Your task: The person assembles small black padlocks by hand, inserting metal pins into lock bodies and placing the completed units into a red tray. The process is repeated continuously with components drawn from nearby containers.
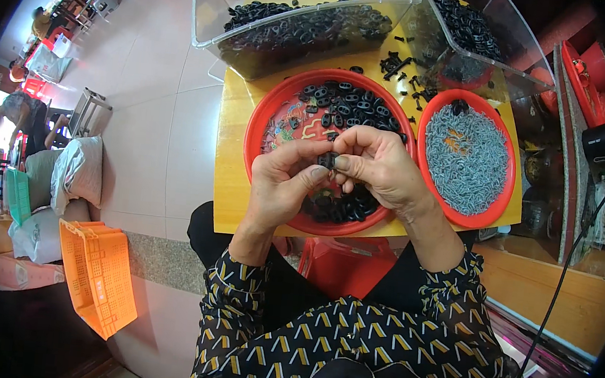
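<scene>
Above a round red tray [256, 124] my two hands meet, fingertips close together. A small black plastic part [327, 159] is pinched between the thumb and fingers of my left hand [279, 180]. My right hand [383, 169] closes on the same part from the other side; whether its fingertips also hold a screw is hidden. Many black oval two-holed plastic pieces [363, 108] lie in the tray, heaped at its far side and also beneath my hands. Right of it, a smaller red tray [506, 185] holds a heap of silver screws [463, 163].
Two clear plastic bins [207, 42] of black parts stand at the table's [228, 204] far side. Loose black pieces [395, 65] lie between bins and trays. An orange crate [104, 280] and white sacks [79, 173] sit on the left floor. A black cable [575, 267] hangs at right.
</scene>
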The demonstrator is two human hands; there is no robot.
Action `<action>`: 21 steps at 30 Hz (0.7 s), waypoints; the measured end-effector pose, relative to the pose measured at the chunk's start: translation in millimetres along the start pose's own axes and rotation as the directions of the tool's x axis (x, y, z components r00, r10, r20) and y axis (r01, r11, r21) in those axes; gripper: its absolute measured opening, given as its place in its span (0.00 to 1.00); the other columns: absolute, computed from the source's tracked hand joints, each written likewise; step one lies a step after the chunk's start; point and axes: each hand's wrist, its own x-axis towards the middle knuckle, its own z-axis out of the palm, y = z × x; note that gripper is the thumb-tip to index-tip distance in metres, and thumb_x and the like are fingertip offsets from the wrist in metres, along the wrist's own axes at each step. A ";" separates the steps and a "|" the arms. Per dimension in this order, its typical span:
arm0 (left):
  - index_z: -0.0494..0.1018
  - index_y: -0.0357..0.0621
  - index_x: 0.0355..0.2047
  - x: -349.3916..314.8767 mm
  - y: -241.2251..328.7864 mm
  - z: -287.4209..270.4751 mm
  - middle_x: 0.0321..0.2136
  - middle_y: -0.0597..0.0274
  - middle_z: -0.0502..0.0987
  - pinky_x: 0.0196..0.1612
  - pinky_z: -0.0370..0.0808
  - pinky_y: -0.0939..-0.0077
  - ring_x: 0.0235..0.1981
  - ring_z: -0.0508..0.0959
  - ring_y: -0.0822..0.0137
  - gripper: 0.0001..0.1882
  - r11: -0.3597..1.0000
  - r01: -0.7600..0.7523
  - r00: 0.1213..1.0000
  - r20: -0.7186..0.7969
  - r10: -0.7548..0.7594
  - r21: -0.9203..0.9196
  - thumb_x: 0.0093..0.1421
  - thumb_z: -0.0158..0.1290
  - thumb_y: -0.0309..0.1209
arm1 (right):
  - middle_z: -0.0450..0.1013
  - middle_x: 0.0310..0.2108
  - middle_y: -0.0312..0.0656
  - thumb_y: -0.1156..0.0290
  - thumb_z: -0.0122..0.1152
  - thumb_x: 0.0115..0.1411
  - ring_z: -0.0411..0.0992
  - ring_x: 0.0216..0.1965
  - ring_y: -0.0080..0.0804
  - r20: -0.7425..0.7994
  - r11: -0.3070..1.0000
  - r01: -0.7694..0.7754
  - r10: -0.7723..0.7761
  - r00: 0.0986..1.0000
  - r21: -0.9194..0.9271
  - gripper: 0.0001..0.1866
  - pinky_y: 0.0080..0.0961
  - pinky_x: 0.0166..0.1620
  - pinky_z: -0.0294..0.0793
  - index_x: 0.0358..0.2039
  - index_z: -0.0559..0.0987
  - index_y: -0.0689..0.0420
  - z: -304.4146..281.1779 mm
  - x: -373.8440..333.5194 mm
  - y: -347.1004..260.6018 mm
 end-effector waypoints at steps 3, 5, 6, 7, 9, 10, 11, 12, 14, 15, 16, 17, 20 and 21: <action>0.68 0.32 0.40 -1.5 1.7 1.9 0.30 0.57 0.75 0.34 0.74 0.80 0.30 0.75 0.72 0.13 0.999 -0.031 1.000 -0.003 0.031 0.041 0.52 0.47 0.15 | 0.68 0.25 0.35 0.75 0.58 0.51 0.70 0.25 0.20 0.018 1.000 0.003 -0.003 1.000 0.019 0.08 0.14 0.25 0.72 0.32 0.71 0.62 -1.7 0.4 2.2; 0.68 0.31 0.39 -2.1 2.1 2.8 0.30 0.58 0.75 0.35 0.74 0.81 0.31 0.75 0.72 0.13 0.994 -0.045 0.999 -0.016 0.047 0.096 0.51 0.47 0.15 | 0.68 0.25 0.35 0.74 0.59 0.50 0.70 0.25 0.20 0.040 0.999 -0.024 0.022 0.999 0.038 0.09 0.15 0.25 0.73 0.31 0.70 0.61 -3.7 1.4 3.9; 0.68 0.31 0.39 -1.7 1.6 3.3 0.30 0.58 0.75 0.35 0.74 0.81 0.31 0.75 0.72 0.13 0.991 -0.052 0.998 -0.016 0.055 0.121 0.51 0.47 0.14 | 0.68 0.25 0.34 0.74 0.59 0.50 0.70 0.25 0.20 0.048 0.998 -0.023 0.021 0.999 0.051 0.09 0.15 0.25 0.73 0.31 0.70 0.61 -4.2 1.4 3.6; 0.68 0.31 0.39 -1.5 1.1 3.7 0.30 0.58 0.75 0.35 0.74 0.81 0.31 0.75 0.72 0.14 0.988 -0.059 0.998 -0.016 0.062 0.146 0.51 0.47 0.14 | 0.68 0.25 0.34 0.74 0.59 0.50 0.70 0.25 0.20 0.056 0.998 -0.023 0.019 0.998 0.064 0.09 0.15 0.25 0.73 0.31 0.70 0.61 -4.6 1.3 3.2; 0.69 0.31 0.39 -2.3 0.7 3.7 0.30 0.58 0.75 0.36 0.73 0.82 0.31 0.75 0.73 0.14 0.988 -0.053 0.998 -0.014 0.055 0.148 0.50 0.47 0.14 | 0.68 0.25 0.34 0.74 0.59 0.50 0.69 0.25 0.19 0.060 0.998 -0.012 0.008 0.998 0.065 0.08 0.15 0.25 0.73 0.30 0.70 0.61 -4.0 1.2 3.0; 0.69 0.31 0.39 -3.0 0.6 3.4 0.30 0.58 0.75 0.36 0.73 0.82 0.31 0.75 0.73 0.14 0.987 -0.049 0.999 -0.015 0.052 0.150 0.50 0.47 0.13 | 0.68 0.25 0.34 0.74 0.59 0.50 0.69 0.25 0.19 0.056 0.999 -0.001 -0.002 0.998 0.053 0.08 0.15 0.25 0.73 0.29 0.70 0.60 -2.8 1.2 3.1; 0.69 0.32 0.39 -3.5 -0.1 3.4 0.30 0.59 0.75 0.36 0.73 0.82 0.31 0.75 0.73 0.14 0.984 -0.072 0.997 -0.025 0.077 0.162 0.50 0.47 0.13 | 0.68 0.24 0.34 0.73 0.59 0.50 0.69 0.24 0.19 0.052 0.999 0.009 -0.011 0.999 0.041 0.08 0.14 0.25 0.73 0.29 0.70 0.60 -1.6 1.3 3.0; 0.69 0.32 0.39 -3.4 -2.3 4.1 0.30 0.59 0.75 0.36 0.73 0.82 0.31 0.75 0.73 0.14 0.980 -0.095 0.994 -0.033 0.102 0.174 0.50 0.47 0.13 | 0.68 0.24 0.33 0.73 0.59 0.50 0.69 0.24 0.19 0.051 0.999 0.018 -0.021 0.998 0.045 0.08 0.14 0.25 0.73 0.28 0.70 0.60 -1.2 1.1 3.1; 0.69 0.32 0.39 -3.3 -3.1 6.1 0.30 0.60 0.74 0.34 0.72 0.83 0.31 0.74 0.73 0.14 0.975 -0.119 0.991 -0.039 0.129 0.188 0.50 0.49 0.14 | 0.68 0.23 0.33 0.73 0.59 0.50 0.69 0.24 0.19 0.050 0.998 0.036 -0.039 0.998 0.052 0.07 0.14 0.25 0.73 0.28 0.70 0.60 -0.7 0.7 3.0; 0.69 0.32 0.39 -3.2 -1.5 7.8 0.30 0.61 0.73 0.33 0.72 0.83 0.31 0.74 0.73 0.14 0.974 -0.121 0.991 -0.039 0.131 0.191 0.50 0.50 0.15 | 0.67 0.23 0.33 0.74 0.59 0.50 0.69 0.24 0.19 0.052 0.998 0.036 -0.038 0.998 0.044 0.07 0.14 0.25 0.73 0.28 0.70 0.60 -0.9 0.3 2.2; 0.69 0.31 0.39 -3.1 -0.7 8.7 0.30 0.61 0.72 0.32 0.71 0.84 0.30 0.74 0.73 0.14 0.973 -0.124 0.990 -0.038 0.134 0.194 0.50 0.51 0.17 | 0.67 0.23 0.33 0.74 0.59 0.50 0.69 0.24 0.19 0.055 0.999 0.036 -0.038 0.998 0.035 0.07 0.14 0.25 0.73 0.27 0.70 0.60 -1.1 -0.1 1.2; 0.69 0.32 0.39 -2.9 -1.1 8.4 0.30 0.62 0.72 0.32 0.71 0.84 0.30 0.74 0.74 0.14 0.969 -0.123 0.991 -0.031 0.133 0.216 0.50 0.51 0.16 | 0.67 0.23 0.32 0.74 0.59 0.51 0.69 0.24 0.18 0.057 0.999 0.036 -0.037 0.998 0.026 0.07 0.14 0.25 0.73 0.27 0.70 0.60 -1.5 -0.4 0.6; 0.69 0.32 0.39 -4.6 -0.4 6.8 0.29 0.62 0.72 0.32 0.71 0.85 0.30 0.73 0.74 0.14 0.957 -0.130 0.990 -0.023 0.141 0.260 0.49 0.51 0.16 | 0.67 0.23 0.32 0.75 0.58 0.51 0.69 0.23 0.18 0.048 0.999 0.040 -0.040 0.998 -0.013 0.06 0.13 0.24 0.72 0.26 0.70 0.59 -0.1 -0.7 1.6; 0.69 0.32 0.39 -4.0 -1.0 8.1 0.29 0.63 0.72 0.32 0.71 0.85 0.30 0.73 0.74 0.14 0.956 -0.139 0.988 -0.023 0.150 0.256 0.49 0.50 0.16 | 0.67 0.23 0.32 0.75 0.58 0.51 0.69 0.23 0.18 0.048 0.999 0.038 -0.037 0.998 -0.023 0.05 0.13 0.24 0.72 0.26 0.70 0.59 -0.6 -0.9 1.9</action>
